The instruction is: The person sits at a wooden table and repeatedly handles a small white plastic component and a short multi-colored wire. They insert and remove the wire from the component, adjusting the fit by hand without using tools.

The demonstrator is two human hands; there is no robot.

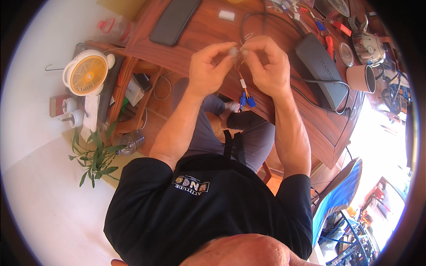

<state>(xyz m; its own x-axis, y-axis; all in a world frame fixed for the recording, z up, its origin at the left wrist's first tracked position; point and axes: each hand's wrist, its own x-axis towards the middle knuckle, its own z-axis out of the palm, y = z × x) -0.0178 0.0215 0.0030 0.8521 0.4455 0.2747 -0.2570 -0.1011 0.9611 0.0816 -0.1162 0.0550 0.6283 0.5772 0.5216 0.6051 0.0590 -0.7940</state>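
Note:
Both my hands meet above the near edge of the wooden desk, fingertips almost touching. My left hand pinches a small whitish translucent connector between thumb and forefinger. Close beside it, my right hand is closed in a pinch at the end of some thin wires; the exact piece between its fingertips is too small to make out. Those orange and dark wires hang down past the desk edge to a white plug and blue connectors. Just beyond my fingers lies a bent wire clip.
On the desk lie a black phone, a white connector block, a dark power brick with cables and a cup. Loose wires and tools crowd the far right. A fan and a plant stand left.

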